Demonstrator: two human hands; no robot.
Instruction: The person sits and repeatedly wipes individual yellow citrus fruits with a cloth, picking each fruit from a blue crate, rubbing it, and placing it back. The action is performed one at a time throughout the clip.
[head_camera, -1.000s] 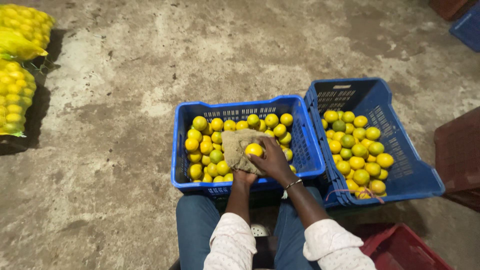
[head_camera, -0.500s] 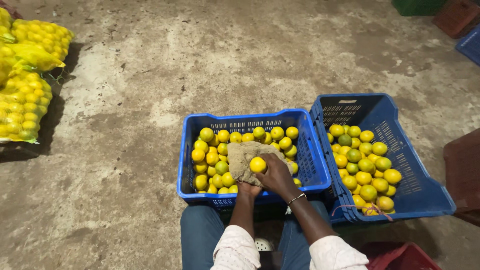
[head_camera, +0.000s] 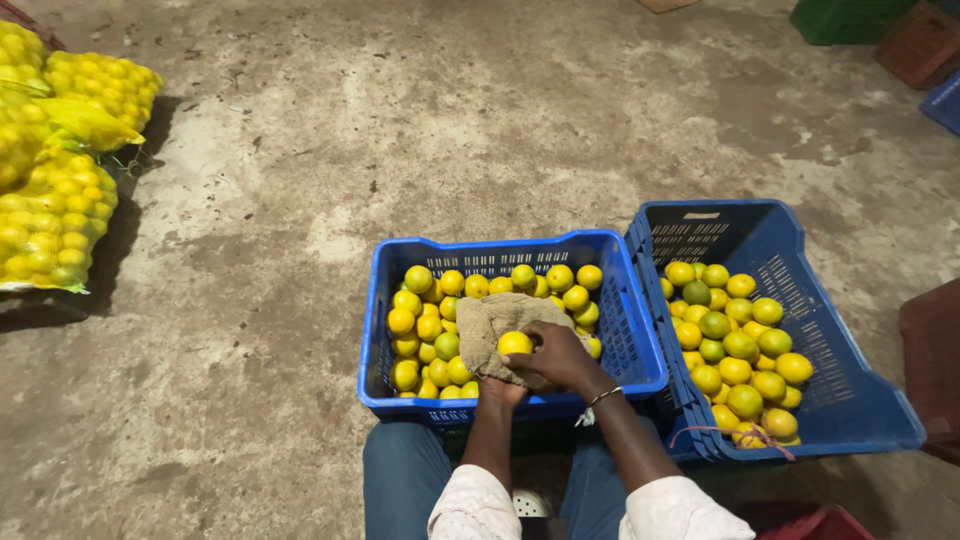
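Head view, looking down at a seated person's lap and hands on a concrete floor (head_camera: 420, 150). The right hand (head_camera: 560, 356) closes its grip on a single yellow citrus fruit (head_camera: 515, 343), fingers wrapped over its right side and top. The fruit rests against a tan cloth (head_camera: 490, 322), which is draped over the left hand (head_camera: 500, 390); that hand lies under the cloth and cups it from below, so the exact set of its fingers cannot be told. Fruit, cloth and both hands sit above the near half of a blue plastic crate (head_camera: 385, 300), which holds a layer of yellow and green citrus. A thin bracelet (head_camera: 598, 400) circles the right wrist. Just to the right, touching the first crate, a second blue crate (head_camera: 850, 400) stands tilted and holds a smaller heap of the same fruit, greener ones mixed in. At far left, well apart from the crates, yellow mesh sacks (head_camera: 55, 210) filled with fruit lie on the floor. Blue trouser legs and white sleeves show at the bottom edge.
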